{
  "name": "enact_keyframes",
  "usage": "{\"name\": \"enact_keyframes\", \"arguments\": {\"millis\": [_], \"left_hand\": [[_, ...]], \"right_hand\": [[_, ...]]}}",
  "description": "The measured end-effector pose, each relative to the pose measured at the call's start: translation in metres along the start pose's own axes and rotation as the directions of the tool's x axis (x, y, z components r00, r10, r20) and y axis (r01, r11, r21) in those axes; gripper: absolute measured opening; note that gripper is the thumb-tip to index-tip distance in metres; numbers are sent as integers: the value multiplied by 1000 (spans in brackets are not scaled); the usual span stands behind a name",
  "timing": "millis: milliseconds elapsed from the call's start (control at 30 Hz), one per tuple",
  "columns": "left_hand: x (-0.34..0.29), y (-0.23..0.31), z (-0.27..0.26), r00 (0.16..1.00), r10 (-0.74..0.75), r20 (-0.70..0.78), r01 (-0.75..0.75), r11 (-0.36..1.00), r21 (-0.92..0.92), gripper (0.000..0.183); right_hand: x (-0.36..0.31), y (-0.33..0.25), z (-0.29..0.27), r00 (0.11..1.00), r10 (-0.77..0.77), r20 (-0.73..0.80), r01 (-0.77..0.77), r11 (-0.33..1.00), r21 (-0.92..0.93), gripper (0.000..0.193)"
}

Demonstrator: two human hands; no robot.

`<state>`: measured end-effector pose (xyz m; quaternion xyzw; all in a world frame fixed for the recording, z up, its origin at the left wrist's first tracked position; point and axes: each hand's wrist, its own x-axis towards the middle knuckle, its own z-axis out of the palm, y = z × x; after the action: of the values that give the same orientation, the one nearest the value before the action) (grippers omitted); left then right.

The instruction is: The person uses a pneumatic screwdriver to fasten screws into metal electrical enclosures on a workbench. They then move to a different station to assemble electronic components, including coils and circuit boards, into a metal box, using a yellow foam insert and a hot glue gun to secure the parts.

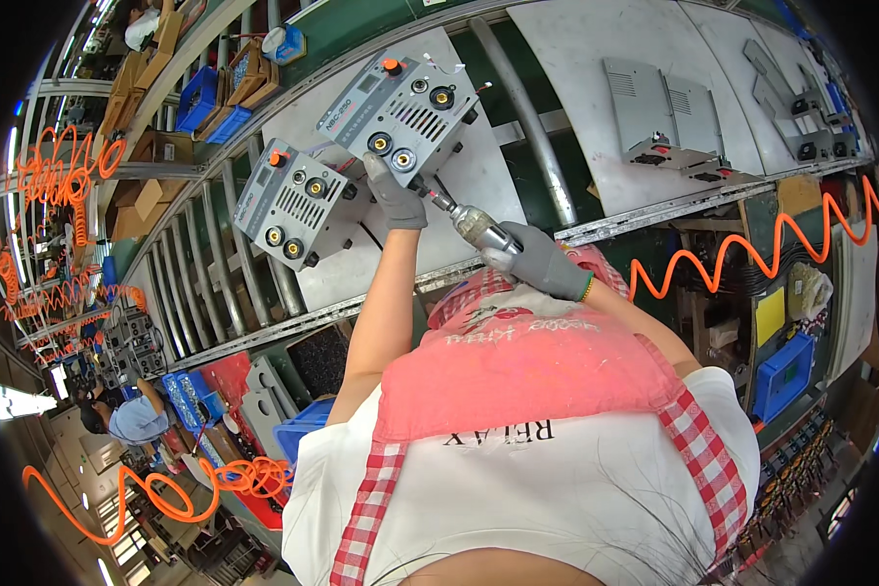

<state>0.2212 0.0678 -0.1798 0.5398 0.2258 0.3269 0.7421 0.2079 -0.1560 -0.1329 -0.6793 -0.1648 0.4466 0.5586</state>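
My left hand [397,198], in a grey glove, grips the lower corner of a grey box-shaped welding machine [422,115]. That machine has an orange knob, round brass-centred sockets and vent slots on its front panel. In my gloved right hand [545,262] is a metal air screwdriver [481,229]. Its bit end points at the machine's lower edge, right beside my left hand; the exact tip contact is too small to tell. A second, similar welding machine [298,207] sits to the left on the same pale board [488,176].
Metal rollers [523,117] run under the boards. Grey sheet-metal housings [664,112] lie on another board at right. An orange coiled air hose [752,249] stretches across the right side. Blue bins [783,376] stand below the line. A person [139,418] is far left.
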Motion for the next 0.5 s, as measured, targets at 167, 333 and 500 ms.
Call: {"name": "enact_keyframes", "arguments": {"millis": [167,333,500], "left_hand": [[6,-10,-14,998,-49,43,50,998,-22,43],[1,-2,-3,1000,-11,-8,11,1000,-15,42],[5,-9,-15,994,-95,44,98,993,-71,46]], "right_hand": [[0,0,1,998,-56,1,56,998,-11,38],[4,3,1,1000,5,-5,-5,1000,-22,45],[1,-4,2,1000,-2,-15,2,1000,-28,45]]}}
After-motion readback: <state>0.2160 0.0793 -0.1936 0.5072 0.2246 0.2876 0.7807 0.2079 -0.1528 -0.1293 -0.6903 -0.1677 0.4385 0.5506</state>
